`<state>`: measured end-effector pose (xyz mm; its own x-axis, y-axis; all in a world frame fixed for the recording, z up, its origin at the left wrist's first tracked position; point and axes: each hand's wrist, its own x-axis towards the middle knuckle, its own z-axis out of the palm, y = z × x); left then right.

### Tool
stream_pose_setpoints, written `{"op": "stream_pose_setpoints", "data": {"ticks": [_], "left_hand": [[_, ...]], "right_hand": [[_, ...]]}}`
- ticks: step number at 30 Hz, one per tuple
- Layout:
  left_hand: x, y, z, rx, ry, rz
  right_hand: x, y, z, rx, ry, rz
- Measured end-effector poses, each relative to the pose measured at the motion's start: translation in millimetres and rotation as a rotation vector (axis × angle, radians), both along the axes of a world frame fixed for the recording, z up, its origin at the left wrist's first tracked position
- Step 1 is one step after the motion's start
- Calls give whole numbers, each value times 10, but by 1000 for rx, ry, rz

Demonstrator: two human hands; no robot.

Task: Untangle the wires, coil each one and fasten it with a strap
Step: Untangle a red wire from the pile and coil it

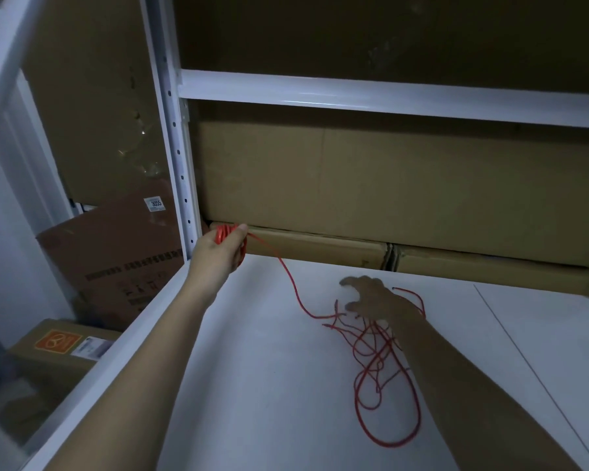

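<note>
My left hand (222, 252) is raised at the shelf's far left and grips a small coil of red wire (222, 235). From the coil one red strand (291, 283) runs down and to the right to a loose tangle of red wire (376, 362) lying on the white shelf surface (269, 368). My right hand (371, 297) hovers palm down over the far end of the tangle, its fingers spread and bent; I cannot tell if they touch the wire. No strap is visible.
Flat cardboard boxes (320, 246) line the back of the shelf under a big carton (388, 178). A white upright post (181, 164) and a crossbeam (388, 96) frame the bay. More cartons (116, 256) stand lower left beyond the shelf edge.
</note>
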<state>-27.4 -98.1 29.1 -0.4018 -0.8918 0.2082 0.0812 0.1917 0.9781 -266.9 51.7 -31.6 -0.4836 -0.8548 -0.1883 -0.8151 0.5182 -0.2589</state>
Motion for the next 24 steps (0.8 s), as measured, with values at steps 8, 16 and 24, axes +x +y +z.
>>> {"op": "stream_pose_setpoints", "data": {"ticks": [8, 16, 24], "left_hand": [[-233, 174, 60, 40, 39, -184], [-64, 75, 79, 205, 171, -362], [220, 161, -39, 391, 185, -626]], "right_hand": [[818, -251, 421, -471, -288, 206], [786, -435, -5, -785, -349, -150], [790, -492, 898, -705, 465, -143]]}}
